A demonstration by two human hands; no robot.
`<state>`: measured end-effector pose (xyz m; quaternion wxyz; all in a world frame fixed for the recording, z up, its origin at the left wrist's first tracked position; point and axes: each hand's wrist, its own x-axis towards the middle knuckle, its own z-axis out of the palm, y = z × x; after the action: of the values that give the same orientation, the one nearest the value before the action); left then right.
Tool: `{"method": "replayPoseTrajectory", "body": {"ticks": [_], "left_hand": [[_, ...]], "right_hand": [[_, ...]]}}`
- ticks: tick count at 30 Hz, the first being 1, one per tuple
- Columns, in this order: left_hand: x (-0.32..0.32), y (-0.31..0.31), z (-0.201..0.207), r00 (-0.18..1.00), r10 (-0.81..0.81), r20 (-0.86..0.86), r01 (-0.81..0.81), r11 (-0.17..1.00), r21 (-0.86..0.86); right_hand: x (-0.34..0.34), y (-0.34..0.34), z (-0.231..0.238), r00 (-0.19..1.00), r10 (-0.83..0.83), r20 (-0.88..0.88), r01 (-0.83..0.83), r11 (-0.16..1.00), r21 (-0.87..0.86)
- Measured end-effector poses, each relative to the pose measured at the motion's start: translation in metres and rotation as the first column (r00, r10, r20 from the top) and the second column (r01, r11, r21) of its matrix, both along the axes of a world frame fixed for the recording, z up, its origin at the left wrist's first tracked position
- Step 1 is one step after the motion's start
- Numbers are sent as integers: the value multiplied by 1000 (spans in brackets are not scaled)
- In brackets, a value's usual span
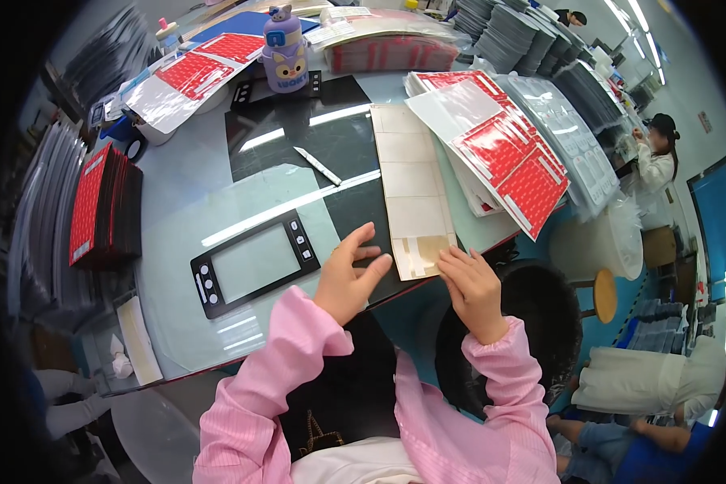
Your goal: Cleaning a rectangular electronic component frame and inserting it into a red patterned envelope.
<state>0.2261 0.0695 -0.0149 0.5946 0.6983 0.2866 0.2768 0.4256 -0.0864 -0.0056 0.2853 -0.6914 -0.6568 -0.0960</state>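
A long cream sheet [415, 177], crossed by faint lines, stretches away from between the two hands, its near end by the edge of the surface [169, 214]; lying so, its corner seems easy for fingertips to reach. The right hand [474, 294] has its fingers bent together, the tips touching that near right corner; whether the thumb pinches the sheet there cannot be told. The left hand [343, 282] is released and holds nothing, its thumb and forefinger spread well apart just left of the sheet.

Left of the left fingers, a black-bordered panel [302, 242] with a rectangular window lies on a pale translucent sheet [165, 266], which perhaps shields it from scratches. Beyond the same fingers, a white utility knife [318, 166] rests on glossy black sheeting [254, 149], likely left within reach. Beyond the right fingers, red-and-white printed sheets [512, 145] lie fanned, apparently kept aside from the cream one.
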Motion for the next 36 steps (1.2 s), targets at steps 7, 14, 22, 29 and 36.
{"method": "replayPoseTrajectory", "body": {"ticks": [7,14,22,29,36], "left_hand": [[17,16,18,965,-234,-119,111,776,-621],[48,25,10,990,-118,-75,60,845,-531],[51,22,-10,997,-63,47,78,829,-553],[54,19,-27,979,-23,201,127,844,-521],[55,16,-23,986,13,166,77,849,-523]], "right_hand": [[1,1,-3,996,17,-92,-3,988,156],[0,5,7,992,123,-30,-118,983,142],[-13,48,17,965,-50,-259,82,990,117],[-13,58,2,938,-46,-343,115,976,185],[-21,61,0,911,-61,-408,161,963,216]]}}
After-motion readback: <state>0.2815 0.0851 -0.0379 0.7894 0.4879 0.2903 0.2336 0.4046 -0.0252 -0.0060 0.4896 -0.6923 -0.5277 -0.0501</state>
